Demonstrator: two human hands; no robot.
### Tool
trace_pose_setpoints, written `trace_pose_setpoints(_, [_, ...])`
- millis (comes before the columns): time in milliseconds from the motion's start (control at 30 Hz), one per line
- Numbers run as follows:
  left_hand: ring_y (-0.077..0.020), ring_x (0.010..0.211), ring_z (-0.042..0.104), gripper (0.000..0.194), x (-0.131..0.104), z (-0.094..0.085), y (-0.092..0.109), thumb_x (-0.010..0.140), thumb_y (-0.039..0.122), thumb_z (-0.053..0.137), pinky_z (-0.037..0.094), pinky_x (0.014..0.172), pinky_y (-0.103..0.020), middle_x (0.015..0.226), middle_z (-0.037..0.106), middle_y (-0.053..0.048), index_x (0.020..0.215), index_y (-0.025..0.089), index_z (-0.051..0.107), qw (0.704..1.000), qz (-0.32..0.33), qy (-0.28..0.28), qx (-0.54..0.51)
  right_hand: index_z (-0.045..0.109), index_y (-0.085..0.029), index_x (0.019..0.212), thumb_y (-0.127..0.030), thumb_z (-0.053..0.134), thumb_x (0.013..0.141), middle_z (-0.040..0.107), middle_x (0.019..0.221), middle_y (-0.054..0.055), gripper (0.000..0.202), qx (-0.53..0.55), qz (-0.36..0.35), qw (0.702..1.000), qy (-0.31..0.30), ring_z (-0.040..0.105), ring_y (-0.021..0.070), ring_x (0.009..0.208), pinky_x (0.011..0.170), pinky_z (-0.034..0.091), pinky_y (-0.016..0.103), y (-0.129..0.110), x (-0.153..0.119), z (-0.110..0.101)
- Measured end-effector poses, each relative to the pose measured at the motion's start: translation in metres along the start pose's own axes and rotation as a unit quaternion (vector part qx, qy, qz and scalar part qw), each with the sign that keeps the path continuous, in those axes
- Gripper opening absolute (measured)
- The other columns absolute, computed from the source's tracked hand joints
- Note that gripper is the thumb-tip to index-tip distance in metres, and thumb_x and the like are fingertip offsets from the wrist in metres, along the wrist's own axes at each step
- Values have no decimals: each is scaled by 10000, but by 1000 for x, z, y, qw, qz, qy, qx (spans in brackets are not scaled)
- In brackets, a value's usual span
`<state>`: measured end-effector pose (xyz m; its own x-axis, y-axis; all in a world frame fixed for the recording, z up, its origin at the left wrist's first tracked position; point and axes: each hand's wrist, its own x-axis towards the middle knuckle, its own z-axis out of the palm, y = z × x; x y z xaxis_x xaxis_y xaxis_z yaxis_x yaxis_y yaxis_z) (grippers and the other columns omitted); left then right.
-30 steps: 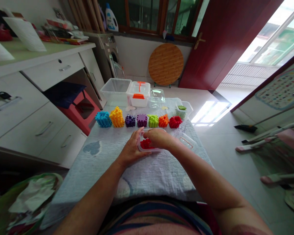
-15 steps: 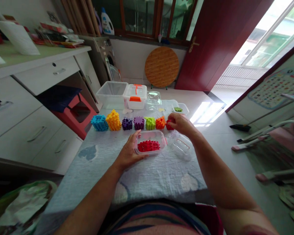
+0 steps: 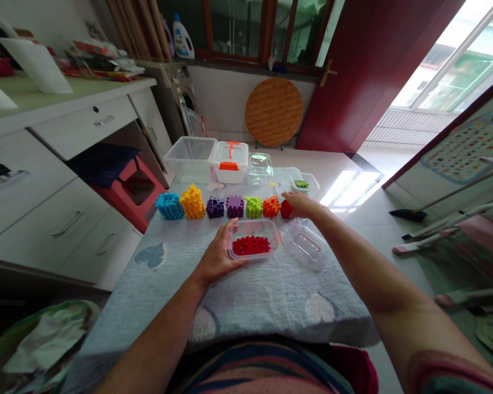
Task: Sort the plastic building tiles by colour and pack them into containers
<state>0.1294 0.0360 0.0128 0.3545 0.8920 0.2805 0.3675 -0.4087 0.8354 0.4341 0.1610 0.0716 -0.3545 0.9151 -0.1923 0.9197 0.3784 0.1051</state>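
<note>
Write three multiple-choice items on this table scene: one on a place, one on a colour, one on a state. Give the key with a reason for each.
1. Where is the right hand?
A. at the red block pile ending the row
B. in the large clear bin
C. on the lap

2. What colour are the pieces in the small clear container?
A. blue
B. red
C. yellow

3. How is that container?
A. lidded
B. overturned
C. open, steadied by the left hand

Key: 1 A, the fingers rest on the red pile; 2 B, red pieces show inside; 3 C, its top is uncovered and the left hand touches its side.
</note>
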Motion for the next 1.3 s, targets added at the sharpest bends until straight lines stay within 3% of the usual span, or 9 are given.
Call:
trace_pose_setpoints(167, [-306,1291,492,1034,0,-1,2,638,418,853,394,1096,-522,1403,454,-129,1478,275,268,1000,0,1,5,603,-160,1102,-317,749,685,671,1109,138,470,-21,0,1000,-23,630,286,1010,788,466,330,0,5,4])
trace_pose_setpoints(333, [-310,1298,484,1042,1,-1,3,630,401,859,379,1103,-532,1396,458,-133,1480,275,270,1000,-2,4,11,618,-150,1053,-284,742,686,677,1075,128,410,-16,0,1000,-19,629,252,967,756,443,302,-5,-1,-1])
trace_pose_setpoints(567, [-317,1300,481,1044,1,-1,3,641,435,842,391,1089,-547,1431,434,-141,1490,280,254,1000,3,0,4,612,-133,981,-251,703,715,672,999,132,305,-12,4,1000,-2,604,223,886,708,393,293,-12,-24,-33])
trace_pose_setpoints(633, [-318,1298,481,1050,1,-1,3,642,443,839,394,1087,-549,1437,426,-139,1493,283,246,1000,5,-1,6,606,-144,960,-228,680,716,668,965,112,269,-3,-16,1000,17,588,207,850,700,380,291,-25,-35,-52])
trace_pose_setpoints(733, [-323,1288,486,1043,1,-1,3,651,438,834,389,1086,-568,1435,423,-136,1495,287,239,1000,13,-4,14,599,-154,983,-213,658,714,665,976,92,282,45,-102,992,56,572,191,857,727,386,286,-60,-53,-80])
trace_pose_setpoints(833, [-336,1291,481,1029,1,-1,2,665,430,825,384,1088,-580,1434,426,-142,1497,282,236,1000,21,-5,8,608,-158,1014,-211,663,715,677,979,80,308,98,-204,974,19,586,177,851,728,408,272,-105,-63,-94])
trace_pose_setpoints(1000, [-368,1376,384,1071,2,-1,-3,620,439,850,313,1139,-594,1493,377,-152,1494,270,254,999,31,7,-6,650,-128,1050,-225,709,699,707,1051,121,370,66,-231,970,-36,647,221,905,717,447,281,-156,-56,-81])
trace_pose_setpoints(1300, [-354,1389,376,1100,1,0,3,598,412,867,306,1143,-573,1502,385,-155,1499,264,253,999,-1,14,-37,638,-81,1195,-271,689,769,719,1095,162,468,26,-209,977,-39,687,257,958,733,495,295,-172,-43,-68])
